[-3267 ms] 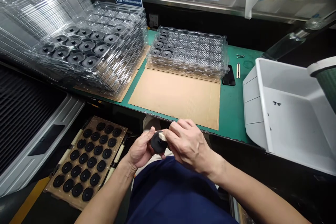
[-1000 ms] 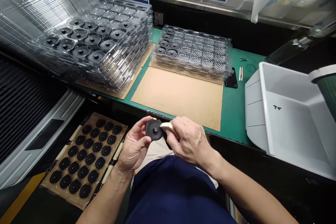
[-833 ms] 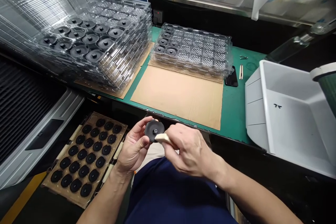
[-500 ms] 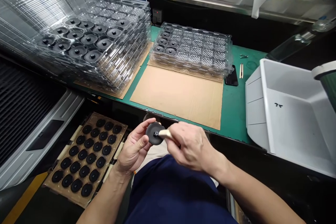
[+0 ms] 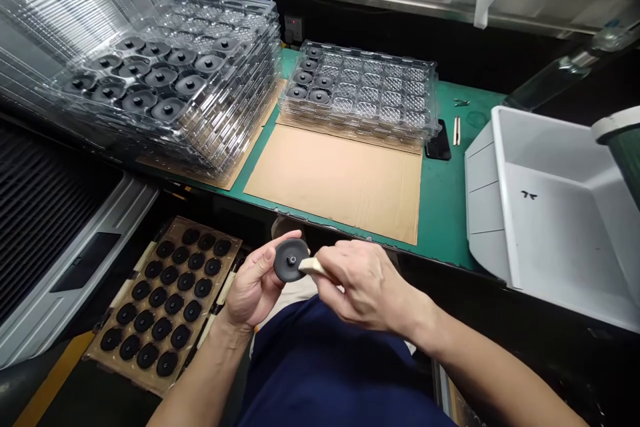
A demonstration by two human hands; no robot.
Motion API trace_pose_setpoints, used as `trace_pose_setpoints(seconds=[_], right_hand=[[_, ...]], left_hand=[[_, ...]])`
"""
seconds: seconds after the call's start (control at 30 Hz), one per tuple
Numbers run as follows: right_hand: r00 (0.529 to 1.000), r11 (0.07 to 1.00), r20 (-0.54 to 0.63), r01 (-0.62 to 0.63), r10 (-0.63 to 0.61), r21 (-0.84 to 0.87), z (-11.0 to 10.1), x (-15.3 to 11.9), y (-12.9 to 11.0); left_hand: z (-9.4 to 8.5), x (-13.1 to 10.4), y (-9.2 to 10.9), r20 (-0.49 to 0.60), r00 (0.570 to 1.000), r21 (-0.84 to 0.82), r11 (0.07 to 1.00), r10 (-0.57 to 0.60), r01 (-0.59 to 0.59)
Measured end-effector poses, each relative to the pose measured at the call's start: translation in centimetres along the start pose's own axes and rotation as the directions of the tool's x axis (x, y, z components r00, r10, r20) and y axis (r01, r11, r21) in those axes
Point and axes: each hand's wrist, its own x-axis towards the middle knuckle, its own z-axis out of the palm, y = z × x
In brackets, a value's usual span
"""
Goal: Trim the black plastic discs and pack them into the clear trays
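A round black disc (image 5: 288,269) with a small raised hub is held by its edge in my left hand (image 5: 254,285), its face turned up. My right hand (image 5: 357,280) is closed round a pale, light-coloured tool (image 5: 312,266), whose tip touches or nearly touches the disc's right side. Both hands are above my lap, just in front of the bench edge. Below left, a brown tray (image 5: 193,340) bears rows of similar black discs.
On the green bench (image 5: 445,213) lies cardboard (image 5: 335,180). Behind it stands a clear compartment tray (image 5: 370,93) with several discs. Stacked clear trays (image 5: 220,127) rise at left. A white bin (image 5: 505,213), phone (image 5: 439,141) and sticks (image 5: 457,131) are at right.
The disc has shifted slightly left and down and turned more face-up. The pale tool's tip has moved from near the hub to the disc's right edge. The whole view has shifted slightly.
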Motion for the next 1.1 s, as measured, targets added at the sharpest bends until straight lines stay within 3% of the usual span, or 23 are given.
trace_pose_setpoints(seconds=[0.1,0.23,0.37,0.5,0.87,1.1], right_hand=[[0.999,0.999,-0.027,-0.039,0.038,-0.023,-0.2,-0.1,0.0],[0.998,0.999,0.055,0.021,-0.023,0.029,-0.5,-0.3,-0.2],[0.999,0.997,0.011,-0.049,0.050,-0.065,-0.5,-0.6,-0.3],[1.000,0.997,0.013,-0.021,0.022,-0.078,-0.4,-0.7,-0.4],[0.993,0.974,-0.072,-0.110,0.098,-0.199,0.2,-0.1,-0.8],[0.996,0.980,-0.091,-0.031,0.013,-0.197,0.2,0.3,-0.9]], left_hand=[[0.1,0.1,-0.1,-0.029,0.999,-0.009,1.000,-0.030,0.030],[0.2,0.2,-0.2,-0.022,0.998,-0.023,0.998,-0.058,0.057],[0.4,0.4,-0.4,0.011,0.997,0.021,0.997,-0.072,0.072],[0.8,0.5,-0.5,-0.037,0.999,-0.009,1.000,-0.020,0.020],[1.2,0.2,-1.0,-0.035,0.998,-0.018,0.998,0.053,-0.054],[0.7,-0.1,-1.1,-0.003,1.000,0.000,1.000,-0.019,0.019]])
